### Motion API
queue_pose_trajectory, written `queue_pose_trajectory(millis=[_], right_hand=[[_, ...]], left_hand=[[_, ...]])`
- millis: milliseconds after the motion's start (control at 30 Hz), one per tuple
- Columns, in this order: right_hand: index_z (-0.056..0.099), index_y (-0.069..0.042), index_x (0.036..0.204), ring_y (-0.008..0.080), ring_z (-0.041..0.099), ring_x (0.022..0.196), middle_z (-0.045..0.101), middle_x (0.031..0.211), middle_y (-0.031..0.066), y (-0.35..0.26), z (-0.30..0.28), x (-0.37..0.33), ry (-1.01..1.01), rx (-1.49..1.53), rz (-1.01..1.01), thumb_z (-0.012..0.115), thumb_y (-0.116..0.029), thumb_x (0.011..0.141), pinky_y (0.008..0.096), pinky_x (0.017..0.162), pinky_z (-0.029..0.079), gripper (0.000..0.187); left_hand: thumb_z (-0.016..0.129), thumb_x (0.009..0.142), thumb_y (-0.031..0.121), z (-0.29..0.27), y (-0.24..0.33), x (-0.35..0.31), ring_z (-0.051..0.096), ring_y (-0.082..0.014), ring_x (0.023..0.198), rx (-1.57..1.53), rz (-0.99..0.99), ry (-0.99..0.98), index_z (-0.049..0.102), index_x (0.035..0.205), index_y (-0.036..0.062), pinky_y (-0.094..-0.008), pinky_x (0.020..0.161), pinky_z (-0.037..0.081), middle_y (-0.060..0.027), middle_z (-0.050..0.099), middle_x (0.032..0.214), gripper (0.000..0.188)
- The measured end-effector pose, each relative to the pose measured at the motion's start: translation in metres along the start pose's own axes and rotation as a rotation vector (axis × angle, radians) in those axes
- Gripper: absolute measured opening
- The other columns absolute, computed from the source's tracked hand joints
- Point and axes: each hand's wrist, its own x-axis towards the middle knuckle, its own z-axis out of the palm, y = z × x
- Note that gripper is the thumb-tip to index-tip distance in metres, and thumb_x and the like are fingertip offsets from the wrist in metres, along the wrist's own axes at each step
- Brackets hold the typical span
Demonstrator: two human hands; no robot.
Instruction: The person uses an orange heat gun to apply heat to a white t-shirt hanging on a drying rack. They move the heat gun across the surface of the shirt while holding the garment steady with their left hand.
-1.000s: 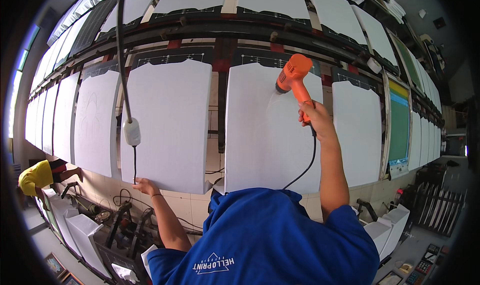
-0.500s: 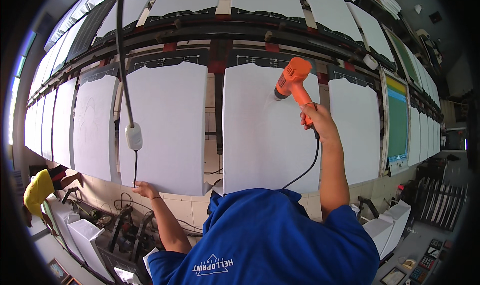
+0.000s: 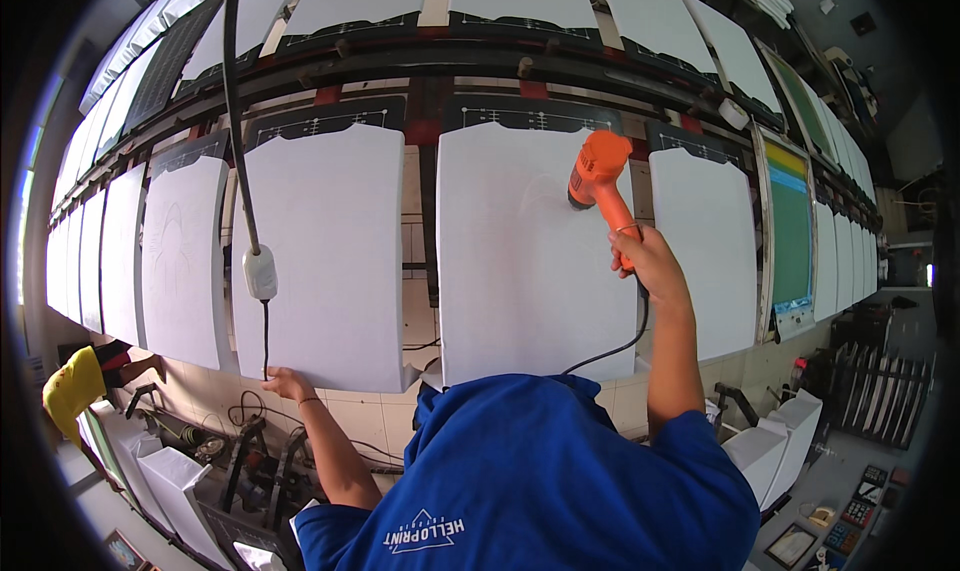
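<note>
An orange heat gun is in my right hand, fingers wrapped round its handle. Its dark nozzle points down at a shirt board covered in white fabric, over the upper right part. A black cord runs from the handle toward my body. My left hand is pinched on a thin dark cord at the near edge of another white-covered board. That cord hangs from a white socket connector on a thicker cable from above.
More white-covered boards stand in rows on both sides and behind a dark rail. To the right leans a framed printing screen with green mesh. A person in a yellow top is at the far left. Cables and metal frames lie below my left arm.
The heat gun has shifted slightly right and down, and its nozzle has turned to point more downward. My left hand stays on the cord. The whole view has shifted a little.
</note>
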Motion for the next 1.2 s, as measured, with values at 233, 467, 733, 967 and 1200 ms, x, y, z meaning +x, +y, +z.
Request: queue_pose_trajectory(millis=[233, 467, 733, 967, 1200], right_hand=[[0.056, -0.002, 0.092, 0.0105, 0.056, 0.059, 0.055, 0.071, 0.0026, 0.014, -0.023, -0.030, 0.002, 0.028, 0.067, 0.063, -0.027, 0.088, 0.0245, 0.051, 0.044, 0.026], [0.057, -0.002, 0.095, 0.0102, 0.055, 0.062, 0.056, 0.073, 0.0019, 0.021, -0.014, 0.002, 0.112, 0.046, -0.069, 0.063, -0.029, 0.089, 0.0247, 0.054, 0.044, 0.028], [0.058, -0.004, 0.094, 0.0108, 0.056, 0.065, 0.056, 0.074, 0.0014, 0.011, -0.002, 0.046, 0.038, 0.219, -0.126, 0.066, -0.036, 0.086, 0.0242, 0.055, 0.045, 0.035], [0.059, -0.006, 0.092, 0.0111, 0.057, 0.065, 0.056, 0.074, 0.0010, 0.024, -0.030, 0.040, 0.240, 0.193, -0.110, 0.064, -0.035, 0.086, 0.0243, 0.055, 0.045, 0.030], [0.059, -0.005, 0.091, 0.0112, 0.057, 0.065, 0.056, 0.073, 0.0009, 0.018, -0.014, 0.036, 0.165, 0.233, -0.115, 0.065, -0.035, 0.086, 0.0246, 0.054, 0.045, 0.031]], left_hand=[[0.034, 0.096, 0.047, -0.003, 0.012, -0.010, 0.052, -0.0491, 0.111, -0.007, -0.043, -0.044, 0.023, 0.136, -0.0108, -0.0510, 0.094, 0.044, -0.0394, 0.047, 0.122, 0.071], [0.034, 0.095, 0.048, -0.004, 0.018, -0.013, 0.052, -0.0478, 0.112, -0.015, -0.027, -0.024, 0.025, 0.135, -0.0093, -0.0498, 0.097, 0.043, -0.0373, 0.047, 0.125, 0.071], [0.034, 0.095, 0.049, -0.002, 0.008, -0.008, 0.052, -0.0472, 0.112, -0.026, 0.006, -0.059, 0.026, 0.135, -0.0087, -0.0498, 0.097, 0.043, -0.0367, 0.045, 0.127, 0.071], [0.035, 0.095, 0.048, -0.002, 0.006, -0.006, 0.052, -0.0477, 0.111, 0.002, -0.011, -0.010, 0.027, 0.135, -0.0084, -0.0508, 0.095, 0.044, -0.0362, 0.046, 0.126, 0.069], [0.034, 0.096, 0.044, -0.001, 0.018, -0.014, 0.053, -0.0481, 0.110, 0.002, -0.058, -0.038, 0.027, 0.135, -0.0082, -0.0516, 0.095, 0.044, -0.0354, 0.047, 0.127, 0.066]])
